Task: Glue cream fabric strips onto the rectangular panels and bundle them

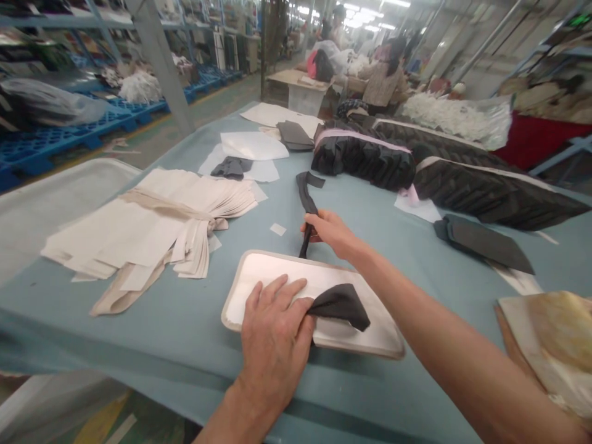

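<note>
A white rounded rectangular panel (333, 336) with a beige rim lies in front of me on the table. My left hand (277, 314) presses on it with spread fingers. Between its thumb and index finger it pinches a black fabric strip (345, 303), whose loose end flares out over the panel. Just past the panel's far edge, my right hand (326, 229) is closed on a black length of the same kind of fabric (305, 191), its tail lying on the table beyond. Whether both lengths join beneath the panel is hidden.
The table has a blue-green cover (370, 213). A tied stack of cream pieces (152, 222) lies left; tied black fabric bundles (365, 157) lie at the back right. Dark flat pieces (485, 243) and a yellowish cloth item (555, 345) are at right. A person (383, 77) sits farther off.
</note>
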`<state>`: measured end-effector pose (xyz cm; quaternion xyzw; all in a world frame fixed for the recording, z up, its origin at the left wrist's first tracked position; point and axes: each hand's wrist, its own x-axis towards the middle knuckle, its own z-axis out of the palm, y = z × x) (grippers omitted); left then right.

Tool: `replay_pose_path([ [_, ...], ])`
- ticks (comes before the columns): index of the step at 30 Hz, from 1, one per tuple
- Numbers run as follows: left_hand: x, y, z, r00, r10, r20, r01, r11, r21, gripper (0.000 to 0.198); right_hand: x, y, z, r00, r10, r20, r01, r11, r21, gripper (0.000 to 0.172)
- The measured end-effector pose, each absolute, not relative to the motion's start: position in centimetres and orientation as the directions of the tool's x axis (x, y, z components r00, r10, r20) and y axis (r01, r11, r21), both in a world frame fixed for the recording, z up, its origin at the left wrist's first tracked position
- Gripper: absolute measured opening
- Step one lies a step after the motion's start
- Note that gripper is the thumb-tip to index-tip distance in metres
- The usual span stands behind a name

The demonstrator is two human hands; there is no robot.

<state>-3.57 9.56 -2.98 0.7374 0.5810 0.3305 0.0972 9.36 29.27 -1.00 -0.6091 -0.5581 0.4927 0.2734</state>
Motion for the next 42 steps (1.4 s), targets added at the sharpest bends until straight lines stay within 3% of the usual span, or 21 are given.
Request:
replay_pose_path([
  [4,-3.5,9.7,-3.0,0.086,0.924,0.373,0.796,-0.289,0.532,0.022,11.0,25.4,1.4,-0.097,0.964,-0.246,0.083,-0.238,-0.968,0.035],
  [8,-3.4,9.9,-2.9,0.067,0.930,0.361,0.802,-0.266,0.535,0.020,11.5,20.9,2.7,-0.072,0.976,-0.203,-0.180,-0.213,-0.960,0.051],
  [17,-3.0,10.4,-2.2,0.036,0.944,0.328,0.817,-0.217,0.534,0.019,11.2,12.3,1.2,0.202,0.957,-0.211,-0.518,-0.078,-0.852,0.055],
  [23,-3.1,10.7,-1.6,0.036,0.951,0.307,0.811,-0.207,0.547,0.019,10.5,8.2,-0.3,0.323,0.933,-0.157,-0.513,0.033,-0.858,0.049],
  [31,-3.0,11.1,0.4,0.155,0.961,0.230,0.779,-0.262,0.569,0.019,9.8,6.3,-0.9,0.235,0.972,-0.024,-0.320,0.054,-0.946,0.046],
  [35,-3.6,12.3,0.9,0.216,0.969,0.119,0.688,-0.238,0.685,0.015,10.1,5.5,-1.1,0.230,0.973,0.030,-0.288,0.097,-0.953,0.047],
  [42,-4.5,13.3,1.6,0.225,0.973,-0.059,0.459,-0.053,0.887,0.018,10.4,5.0,-2.0,0.267,0.962,0.064,-0.342,0.157,-0.926,0.052],
])
